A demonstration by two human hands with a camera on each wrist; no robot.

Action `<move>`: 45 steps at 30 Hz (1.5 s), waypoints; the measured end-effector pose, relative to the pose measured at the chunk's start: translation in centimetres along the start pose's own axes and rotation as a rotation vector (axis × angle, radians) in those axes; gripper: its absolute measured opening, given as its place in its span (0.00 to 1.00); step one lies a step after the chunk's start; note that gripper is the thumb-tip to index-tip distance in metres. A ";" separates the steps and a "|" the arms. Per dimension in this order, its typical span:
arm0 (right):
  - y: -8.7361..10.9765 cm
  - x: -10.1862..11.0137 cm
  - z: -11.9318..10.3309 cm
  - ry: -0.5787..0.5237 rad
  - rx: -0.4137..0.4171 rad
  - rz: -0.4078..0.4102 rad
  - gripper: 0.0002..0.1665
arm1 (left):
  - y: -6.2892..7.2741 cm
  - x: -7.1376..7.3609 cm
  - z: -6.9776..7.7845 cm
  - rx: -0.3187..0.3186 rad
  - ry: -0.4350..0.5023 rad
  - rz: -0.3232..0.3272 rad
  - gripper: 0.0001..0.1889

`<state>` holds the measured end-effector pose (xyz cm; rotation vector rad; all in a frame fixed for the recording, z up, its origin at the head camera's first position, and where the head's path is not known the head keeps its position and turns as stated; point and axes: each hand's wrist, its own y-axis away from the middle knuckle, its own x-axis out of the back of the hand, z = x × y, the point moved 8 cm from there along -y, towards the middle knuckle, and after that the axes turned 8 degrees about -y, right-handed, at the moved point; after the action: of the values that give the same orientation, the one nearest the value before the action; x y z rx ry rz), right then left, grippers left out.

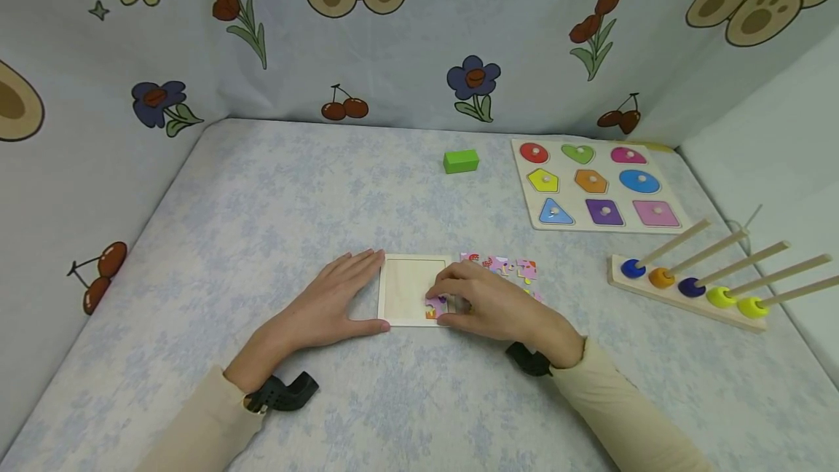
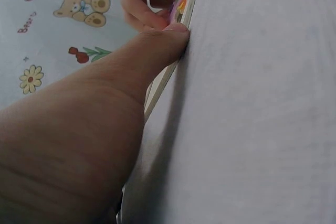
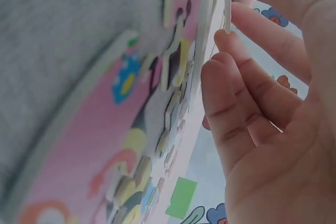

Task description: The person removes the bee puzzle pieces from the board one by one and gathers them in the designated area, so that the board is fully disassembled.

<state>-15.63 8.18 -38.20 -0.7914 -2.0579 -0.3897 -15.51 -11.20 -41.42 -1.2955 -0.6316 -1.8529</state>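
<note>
A shallow wooden puzzle tray (image 1: 406,286) lies in the middle of the table. My left hand (image 1: 341,293) rests at the tray's left side with fingers extended, the thumb touching its lower left corner. Between thumb and fingers, my right hand (image 1: 488,301) pinches a pink jigsaw piece (image 1: 434,307) over the right part of the tray. The left wrist view shows that piece (image 2: 180,6) near the tray's edge, beyond the left thumb. Several more pink jigsaw pieces (image 1: 526,268) lie right of the tray, partly hidden behind the right hand.
A green block (image 1: 461,161) sits toward the back. At the back right lies a knobbed shape board (image 1: 570,224). A wooden peg stand (image 1: 737,319) with coloured beads stands at the right, its rods leaning outward. Patterned cloth walls (image 1: 393,71) bound the table.
</note>
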 end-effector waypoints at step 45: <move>10.6 4.5 4.3 0.027 -0.119 0.235 0.23 | 0.1 0.0 0.1 -0.001 0.027 -0.005 0.56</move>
<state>-13.14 20.16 -37.20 -1.0816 -1.9032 -0.3904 -15.38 -11.23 -41.39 -1.2689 -0.6209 -1.8718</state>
